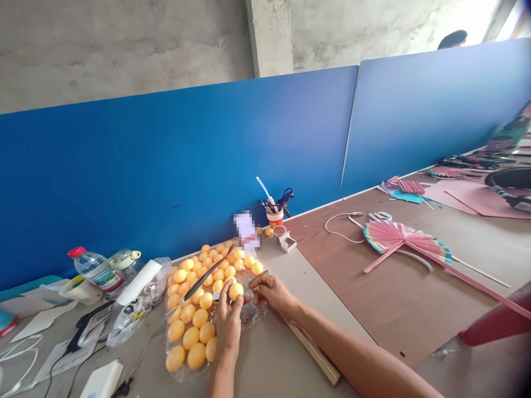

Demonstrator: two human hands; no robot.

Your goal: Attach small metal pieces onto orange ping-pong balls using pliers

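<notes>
Between the thumb and fingers of my left hand [230, 323] is an orange ping-pong ball [236, 291]. Just right of that ball, my right hand [271, 293] is closed in a pinch; a thin dark piece shows at its fingers, too small to name. Under and left of my hands lies a clear plastic bag [178, 373] with several rows of orange ping-pong balls [191, 337]. A long thin dark tool [207, 275] rests slantwise over the balls. Small dark bits lie on the plastic below my hands, partly hidden. A bundle of wooden sticks [317, 354] lies beneath my right forearm.
A blue partition [178, 166] closes off the table's back. Near it stand a paper cup of tools [274, 216] and a small open box [287, 242]. At left are a water bottle [97, 271] and cables; at right, a pink paper fan [398, 235] and a red stool [493, 320].
</notes>
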